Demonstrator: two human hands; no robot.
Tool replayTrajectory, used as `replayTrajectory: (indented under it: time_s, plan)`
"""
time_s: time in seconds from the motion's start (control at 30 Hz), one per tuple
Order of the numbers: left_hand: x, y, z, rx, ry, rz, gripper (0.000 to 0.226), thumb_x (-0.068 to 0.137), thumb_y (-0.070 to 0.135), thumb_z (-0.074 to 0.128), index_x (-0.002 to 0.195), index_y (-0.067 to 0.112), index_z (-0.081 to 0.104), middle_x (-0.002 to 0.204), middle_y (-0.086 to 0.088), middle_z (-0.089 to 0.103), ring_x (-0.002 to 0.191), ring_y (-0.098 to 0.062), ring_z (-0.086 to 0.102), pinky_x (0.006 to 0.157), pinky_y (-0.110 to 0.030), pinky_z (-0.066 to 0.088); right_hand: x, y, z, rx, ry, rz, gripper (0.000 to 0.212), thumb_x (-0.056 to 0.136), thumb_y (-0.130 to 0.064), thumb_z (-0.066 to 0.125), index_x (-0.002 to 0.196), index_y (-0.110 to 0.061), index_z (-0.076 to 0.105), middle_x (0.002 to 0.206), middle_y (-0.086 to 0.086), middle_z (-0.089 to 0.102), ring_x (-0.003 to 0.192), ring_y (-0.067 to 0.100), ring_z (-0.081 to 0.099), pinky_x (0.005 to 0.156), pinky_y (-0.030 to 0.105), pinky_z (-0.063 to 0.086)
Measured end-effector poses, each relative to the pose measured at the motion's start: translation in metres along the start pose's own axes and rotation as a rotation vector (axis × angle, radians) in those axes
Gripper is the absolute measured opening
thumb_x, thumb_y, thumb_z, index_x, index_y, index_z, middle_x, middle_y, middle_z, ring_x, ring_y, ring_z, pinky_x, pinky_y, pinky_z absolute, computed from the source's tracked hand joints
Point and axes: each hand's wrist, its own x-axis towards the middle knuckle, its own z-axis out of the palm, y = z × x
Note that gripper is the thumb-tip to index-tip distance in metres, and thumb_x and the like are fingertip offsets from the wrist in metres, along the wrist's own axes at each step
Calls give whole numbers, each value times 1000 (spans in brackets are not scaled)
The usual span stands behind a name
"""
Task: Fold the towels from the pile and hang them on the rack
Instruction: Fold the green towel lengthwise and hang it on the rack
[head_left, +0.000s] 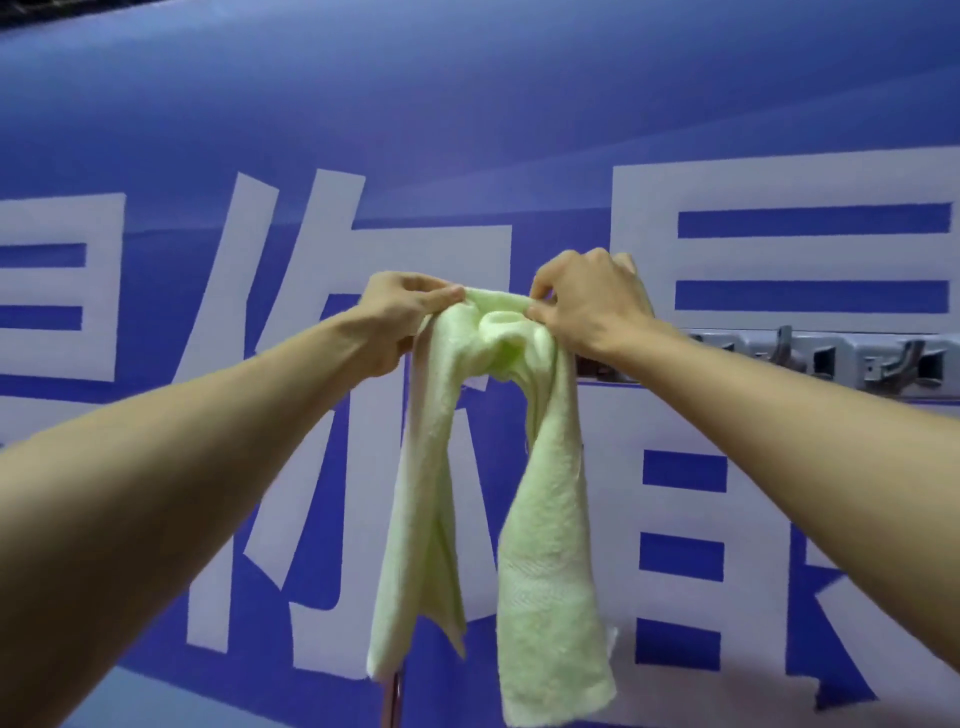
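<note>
While bunched at its top, a pale green towel (540, 571) is pinched by the left hand (400, 317) and right hand (587, 306), two tails hanging beside the rack (831, 358).

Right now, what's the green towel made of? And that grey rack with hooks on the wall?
The pale green towel looks like soft terry cloth, cotton or microfibre: matte, with a nubbly woven surface, and it hangs limp in folds. The grey rack looks hard and faintly shiny, with moulded hooks. It could be painted metal or plastic, but it is too blurred to tell which.
</note>
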Motion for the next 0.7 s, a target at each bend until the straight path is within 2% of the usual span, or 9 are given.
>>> replayTrajectory:
  time_s: [0.13, 0.23, 0.3, 0.4, 0.47, 0.5, 0.57, 0.63, 0.7]
  plan:
    - [-5, -27, 15, 120, 38, -26, 18, 83, 21, 74, 91, 5, 70, 75, -6, 64, 60, -13, 57, 50, -20, 47, -13, 2, 25, -169, -53, -23, 24, 93, -35, 53, 84, -22, 71, 80, 1, 67, 89, 23, 59, 103, 46, 22]
    - [-17, -46, 17, 77, -13, -80, 18, 85, 23, 71, 90, 6, 69, 72, -7, 62, 56, -15, 54, 48, -20, 44, -20, 2, 31, -231, -31, -68, 25, 95, -32, 51, 84, -25, 73, 83, -2, 67, 98, 21, 56, 110, 51, 13]
    - [-23, -52, 17, 8, -55, -110, 16, 86, 22, 69, 94, 8, 69, 74, -7, 64, 58, -16, 57, 47, -19, 46, -25, 3, 30, -194, -45, -67, 23, 94, -33, 53, 90, -27, 75, 92, -2, 67, 105, 21, 54, 112, 53, 8]
    - [-31, -55, 15, -20, -117, -126, 18, 89, 20, 66, 103, 9, 69, 81, -6, 68, 64, -14, 62, 57, -22, 50, -33, 4, 28, -154, -73, -71, 19, 93, -33, 56, 94, -29, 75, 104, -2, 64, 112, 20, 52, 113, 56, 4]
    - [-40, -51, 12, 5, -147, -119, 24, 92, 25, 62, 110, 11, 68, 93, -3, 70, 76, -11, 65, 70, -24, 50, -40, 5, 24, -169, -98, -88, 19, 93, -32, 56, 94, -29, 74, 109, -1, 62, 114, 20, 50, 113, 56, 2]
    - [-46, -48, 11, 37, -121, -107, 29, 93, 29, 60, 115, 12, 65, 102, -1, 68, 87, -11, 64, 78, -26, 48, -45, 5, 22, -176, -106, -95, 19, 93, -33, 56, 94, -27, 74, 111, -1, 61, 115, 21, 49, 113, 55, 3]
    - [-63, -38, 10, 65, 51, -66, 37, 94, 36, 56, 124, 14, 56, 113, 0, 60, 99, -13, 59, 84, -29, 45, -55, 6, 14, -161, -96, -101, 21, 91, -37, 57, 98, -24, 72, 117, 0, 58, 119, 21, 47, 112, 53, 6]
    - [-84, -26, 10, 11, 184, -9, 35, 94, 39, 55, 120, 16, 54, 109, 1, 59, 87, -10, 59, 78, -28, 46, -68, 7, 4, -117, -66, -98, 24, 90, -38, 57, 102, -23, 71, 125, 2, 54, 127, 19, 42, 112, 53, 7]
    - [-106, -19, 11, 9, 159, 16, 30, 93, 39, 56, 113, 17, 56, 100, 3, 60, 74, -7, 57, 69, -26, 45, -84, 7, -7, -104, -60, -121, 27, 90, -37, 58, 107, -20, 70, 134, 4, 48, 135, 19, 33, 113, 53, 4]
